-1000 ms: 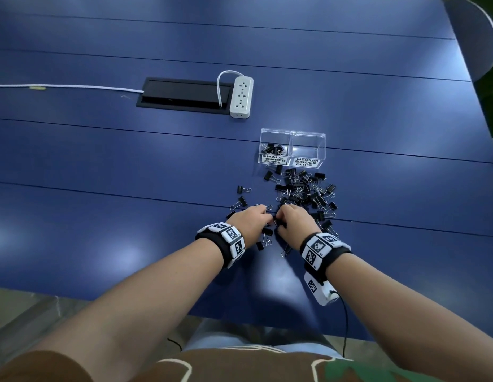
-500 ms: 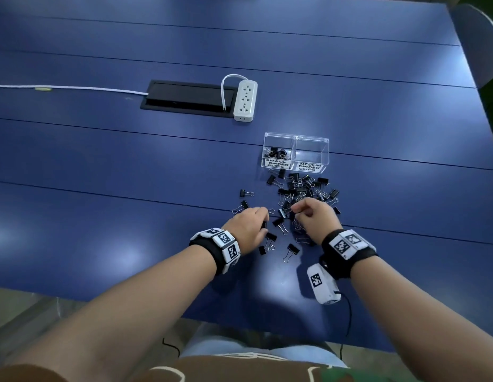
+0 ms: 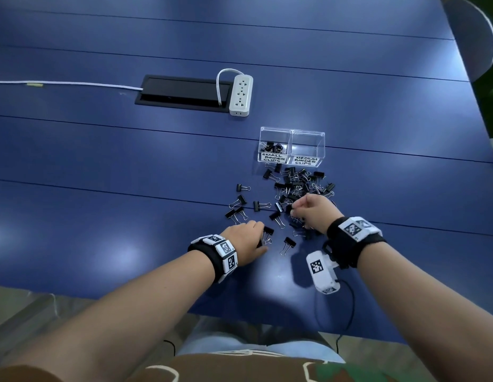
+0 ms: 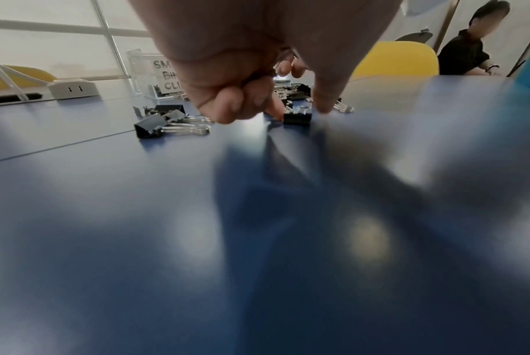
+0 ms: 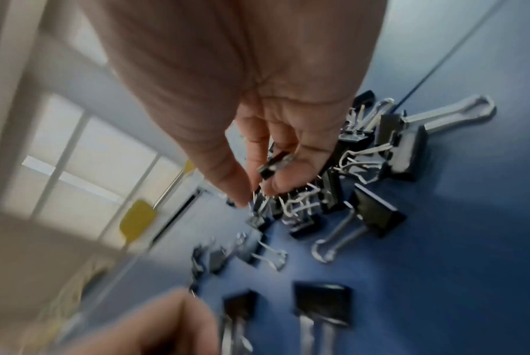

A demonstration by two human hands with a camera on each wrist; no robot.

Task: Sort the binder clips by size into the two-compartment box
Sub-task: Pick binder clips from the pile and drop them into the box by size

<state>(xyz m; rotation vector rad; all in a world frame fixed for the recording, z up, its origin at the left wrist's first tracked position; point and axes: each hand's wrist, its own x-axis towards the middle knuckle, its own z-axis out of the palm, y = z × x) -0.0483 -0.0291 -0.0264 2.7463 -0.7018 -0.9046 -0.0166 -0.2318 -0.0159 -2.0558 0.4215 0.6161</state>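
We were in the picking step, both hands down in the loose binder clips (image 3: 294, 188) spread on the blue table (image 3: 102, 216) just in front of the two-compartment box (image 3: 292, 146). Our right hand (image 3: 312, 213) had its fingers curled, pinching small clips (image 5: 276, 163) over the pile. Our left hand (image 3: 246, 241) reached thumb and forefinger to either side of 1 clip (image 4: 297, 119), other fingers curled; we could not tell whether it gripped yet. The small compartment (image 3: 274, 146) held a few clips, the medium compartment (image 3: 308, 146) looked empty. Next, we judged, came carrying the handful to the small side.
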